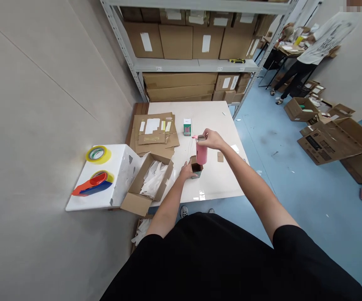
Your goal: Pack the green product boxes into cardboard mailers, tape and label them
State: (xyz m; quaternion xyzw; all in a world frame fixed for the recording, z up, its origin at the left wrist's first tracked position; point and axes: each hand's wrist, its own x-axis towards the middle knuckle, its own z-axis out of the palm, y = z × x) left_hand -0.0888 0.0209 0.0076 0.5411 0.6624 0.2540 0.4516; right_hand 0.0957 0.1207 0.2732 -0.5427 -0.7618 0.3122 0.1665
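Observation:
On the white table [212, 184], my left hand [187, 172] is wrapped round the side of a small open carton [196, 169], whose dark inside faces up. My right hand [211, 139] grips a pink bottle [201, 154] by its top, just above and to the right of the carton's mouth. Something small and pink sticks out to the left at the bottle's top. Farther back stands a small green and white box [187, 127], touched by neither hand. A little piece of brown cardboard [220, 157] lies to the right of the bottle.
Flattened cardboard [154, 129] lies at the table's back left. An open box of white bags [152, 179] stands left, beside a white block [121, 167] bearing yellow tape [98, 154] and a tape dispenser [93, 185]. Shelving [196, 65] stands behind. A person [322, 46] stands at far right near cartons [328, 140].

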